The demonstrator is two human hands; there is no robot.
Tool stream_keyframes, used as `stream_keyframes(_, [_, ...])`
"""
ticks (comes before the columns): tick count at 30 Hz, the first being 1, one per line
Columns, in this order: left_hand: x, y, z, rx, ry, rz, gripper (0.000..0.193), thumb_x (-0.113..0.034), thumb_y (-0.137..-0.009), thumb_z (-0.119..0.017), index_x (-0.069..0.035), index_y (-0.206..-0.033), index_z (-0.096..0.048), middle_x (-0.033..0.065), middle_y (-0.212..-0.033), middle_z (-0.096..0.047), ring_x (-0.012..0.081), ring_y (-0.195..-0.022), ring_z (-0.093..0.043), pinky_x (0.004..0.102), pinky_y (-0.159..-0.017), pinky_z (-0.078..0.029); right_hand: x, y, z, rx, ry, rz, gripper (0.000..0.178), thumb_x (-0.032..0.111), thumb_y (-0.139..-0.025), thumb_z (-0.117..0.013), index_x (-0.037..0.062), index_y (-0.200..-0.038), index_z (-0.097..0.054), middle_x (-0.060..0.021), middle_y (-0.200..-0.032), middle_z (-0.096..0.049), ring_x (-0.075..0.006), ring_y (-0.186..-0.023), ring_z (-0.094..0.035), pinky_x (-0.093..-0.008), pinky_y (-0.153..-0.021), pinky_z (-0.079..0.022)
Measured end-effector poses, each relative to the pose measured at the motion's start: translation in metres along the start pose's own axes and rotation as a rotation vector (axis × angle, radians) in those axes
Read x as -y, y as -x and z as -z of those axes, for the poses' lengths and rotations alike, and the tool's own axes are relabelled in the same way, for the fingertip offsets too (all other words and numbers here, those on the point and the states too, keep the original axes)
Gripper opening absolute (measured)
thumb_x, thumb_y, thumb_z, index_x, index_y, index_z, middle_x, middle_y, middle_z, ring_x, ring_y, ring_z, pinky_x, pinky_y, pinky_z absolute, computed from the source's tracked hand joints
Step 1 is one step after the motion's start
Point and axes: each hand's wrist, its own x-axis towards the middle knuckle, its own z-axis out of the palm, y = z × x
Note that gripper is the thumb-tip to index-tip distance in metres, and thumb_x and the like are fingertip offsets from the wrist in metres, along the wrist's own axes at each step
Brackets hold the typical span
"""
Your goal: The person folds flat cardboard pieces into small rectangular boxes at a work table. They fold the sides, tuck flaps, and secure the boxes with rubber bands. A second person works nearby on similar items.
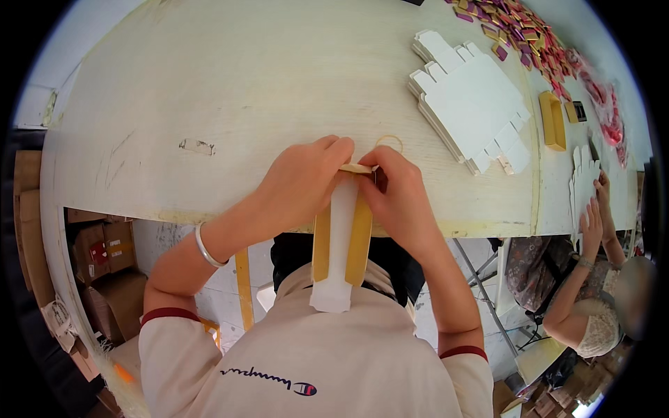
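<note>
Between my hands is a long carton blank, white down its middle with gold side walls folded up. Its far end lies at the table's front edge, and its near end reaches toward my shirt. My left hand pinches the far left corner, fingers closed around the folded end. On the far right corner, my right hand is closed too, its thumb and fingers at the small gold end flap. My fingers partly hide that end. A thin yellow rubber band lies on the table just beyond my right hand.
A stack of flat white carton blanks lies to the right. Beyond it are a pile of small gold and purple pieces and an open gold box. At the far right a co-worker's hands hold white blanks. Cardboard boxes stand under the table.
</note>
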Motion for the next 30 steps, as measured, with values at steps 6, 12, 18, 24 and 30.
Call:
stream_keyframes(6, [-0.008, -0.005, 0.011, 0.131, 0.199, 0.174, 0.006, 0.002, -0.078, -0.056, -0.001, -0.082, -0.052, 0.0139, -0.076, -0.057, 0.0343, -0.072, -0.057, 0.0398, -0.061, -0.045, 0.004, -0.013, 0.008, 0.146, 0.244, 0.073, 0.009, -0.003, -0.077, -0.056, -0.0012, -0.079, -0.048, -0.0167, -0.082, -0.053, -0.0360, -0.072, -0.053, -0.0417, -0.062, -0.043])
stream_keyframes(12, [0.006, 0.005, 0.001, 0.059, -0.052, -0.012, 0.008, 0.000, -0.079, -0.059, 0.000, -0.087, -0.060, 0.0129, -0.077, -0.062, 0.0294, -0.067, -0.059, 0.0368, -0.056, -0.047, 0.005, -0.012, 0.015, 0.156, 0.218, 0.113, 0.010, -0.002, -0.075, -0.058, -0.0006, -0.078, -0.049, -0.0145, -0.078, -0.052, -0.0347, -0.072, -0.055, -0.0400, -0.061, -0.046])
stream_keyframes(18, [0.004, 0.008, -0.004, 0.072, -0.229, -0.103, 0.013, 0.001, -0.074, -0.060, 0.000, -0.087, -0.061, 0.0118, -0.075, -0.062, 0.0295, -0.066, -0.060, 0.0359, -0.054, -0.048, -0.002, -0.003, 0.009, 0.110, 0.458, 0.236, 0.009, -0.002, -0.075, -0.058, 0.0003, -0.078, -0.050, -0.0121, -0.072, -0.050, -0.0315, -0.068, -0.055, -0.0384, -0.058, -0.046])
stream_keyframes(24, [0.007, 0.005, -0.005, -0.004, -0.079, -0.131, 0.006, 0.005, -0.069, -0.057, 0.001, -0.074, -0.056, 0.0136, -0.070, -0.058, 0.0315, -0.065, -0.058, 0.0374, -0.059, -0.049, 0.005, -0.009, 0.014, 0.168, 0.347, 0.168, 0.009, -0.006, -0.073, -0.055, 0.0010, -0.077, -0.050, -0.0123, -0.073, -0.049, -0.0309, -0.070, -0.055, -0.0381, -0.060, -0.046])
stream_keyframes(30, [-0.001, -0.003, -0.002, 0.092, -0.055, -0.012, 0.008, 0.000, -0.076, -0.058, 0.002, -0.083, -0.061, 0.0154, -0.076, -0.060, 0.0340, -0.070, -0.058, 0.0389, -0.062, -0.048, 0.006, -0.014, 0.012, 0.242, 0.533, 0.156, 0.009, -0.007, -0.072, -0.055, -0.0014, -0.078, -0.052, -0.0147, -0.078, -0.051, -0.0333, -0.074, -0.056, -0.0389, -0.064, -0.047])
